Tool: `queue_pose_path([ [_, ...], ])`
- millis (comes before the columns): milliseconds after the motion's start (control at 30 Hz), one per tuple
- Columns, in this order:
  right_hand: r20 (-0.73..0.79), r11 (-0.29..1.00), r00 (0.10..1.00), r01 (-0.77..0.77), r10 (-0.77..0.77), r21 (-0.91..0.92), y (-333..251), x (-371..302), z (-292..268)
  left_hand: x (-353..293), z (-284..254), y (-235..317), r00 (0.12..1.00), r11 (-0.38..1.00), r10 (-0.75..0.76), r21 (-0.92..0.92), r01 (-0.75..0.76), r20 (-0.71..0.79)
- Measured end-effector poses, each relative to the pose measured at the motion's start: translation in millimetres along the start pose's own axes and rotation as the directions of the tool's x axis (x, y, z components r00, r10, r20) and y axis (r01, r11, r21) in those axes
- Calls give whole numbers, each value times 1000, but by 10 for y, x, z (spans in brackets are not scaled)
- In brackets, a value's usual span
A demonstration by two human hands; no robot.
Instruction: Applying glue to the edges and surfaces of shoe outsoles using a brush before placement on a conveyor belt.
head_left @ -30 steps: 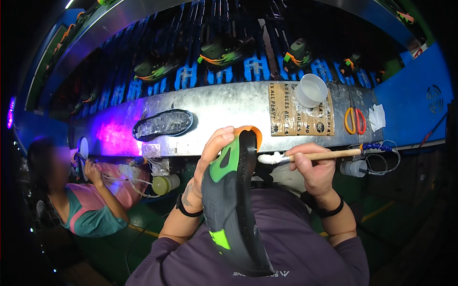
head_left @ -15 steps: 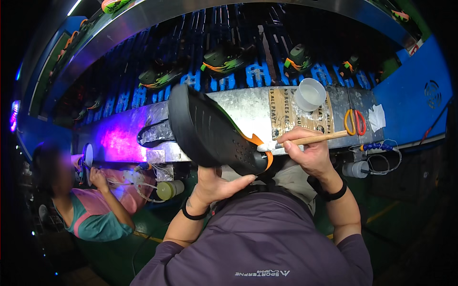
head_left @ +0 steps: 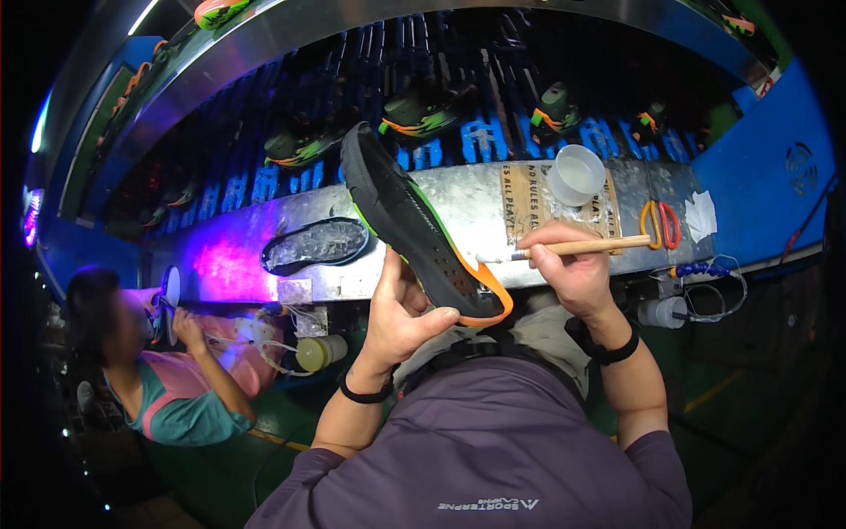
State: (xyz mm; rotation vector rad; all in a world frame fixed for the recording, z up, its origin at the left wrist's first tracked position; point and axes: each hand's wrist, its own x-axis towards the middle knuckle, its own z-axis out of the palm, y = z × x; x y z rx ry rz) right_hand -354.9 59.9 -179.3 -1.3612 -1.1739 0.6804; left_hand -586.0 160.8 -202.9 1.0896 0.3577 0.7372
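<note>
My left hand (head_left: pixel 398 319) is closed around the heel half of a black shoe sole (head_left: pixel 407 231), its thumb lying along the near edge. The sole is tilted up with its toe end pointing away from me. Bright green runs along its side and an orange band wraps the heel. In my right hand (head_left: pixel 571 271) is a brush (head_left: pixel 624 244) with a wooden handle, pinched near its bristle end. The white bristles are at the heel's right rim; I cannot tell whether they touch it. On the metal bench lies a second sole (head_left: pixel 315 247), whitish inside.
A cup of whitish liquid (head_left: pixel 577 176) stands on brown cardboard (head_left: pixel 522 212) on the bench (head_left: pixel 458 185). Scissors (head_left: pixel 659 225) with orange and red handles lie to its right. Shoes (head_left: pixel 419 113) sit on a blue-slatted conveyor behind. At left, another person (head_left: pixel 189 388) works.
My left hand has turned the sole, so its inner face and orange heel band now show. The second sole has come fully into view. My right hand keeps the brush near the heel.
</note>
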Motion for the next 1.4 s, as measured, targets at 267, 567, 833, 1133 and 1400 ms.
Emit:
queue_pose_path([
  [267, -137, 994, 985, -103, 106, 28, 147, 13, 57, -57, -118, -127, 996, 992, -72, -97, 76, 47],
  [567, -484, 913, 835, 53, -262, -404, 745, -188, -581, -241, -510, -98, 985, 885, -72, -445, 135, 154],
  [833, -670, 869, 675, -87, -308, -487, 1440, -450, -1228, 326, -848, 1469, 948, 867, 263, -476, -149, 182],
  [1133, -625, 784, 720, -187, -301, -592, 1535, -526, -1167, 1472, -1851, 2652, 811, 540, 355, -606, -584, -465],
  [1400, -584, 771, 767, -195, -265, -607, 1623, -514, -1085, 1565, -2431, 3081, 116, -165, 984, 933, 318, 135],
])
